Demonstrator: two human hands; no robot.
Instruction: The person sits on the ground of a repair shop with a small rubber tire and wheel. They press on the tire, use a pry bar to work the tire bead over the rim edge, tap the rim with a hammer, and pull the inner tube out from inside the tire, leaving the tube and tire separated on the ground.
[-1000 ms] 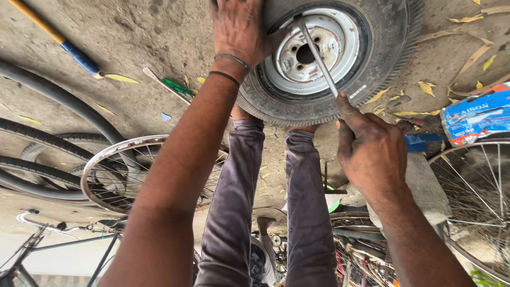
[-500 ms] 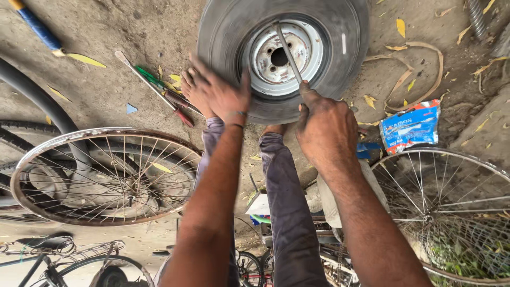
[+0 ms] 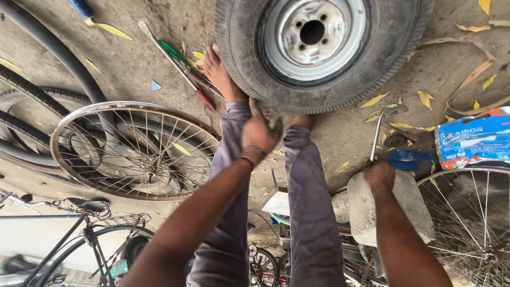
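Hand and wheel positions at the tyre

While the left hand rests against the lower edge of the tyre, its fingers are spread and lie flat on the rubber, gripping nothing. Just beyond this hand the tyre lies flat on the ground, with its grey steel rim facing up. A bare foot touches the tyre wall to the left of the hand, and two trouser legs run back from under it toward the camera.

The right hand is closed around the lower end of a thin metal rod, which rises from the fist toward the tyre without reaching it. This hand sits on top of a stone block. To its right lie a blue packet and a spoked wheel. Left of the left hand, well apart, a bare bicycle rim lies on the ground; beyond it lie a screwdriver and a black tube
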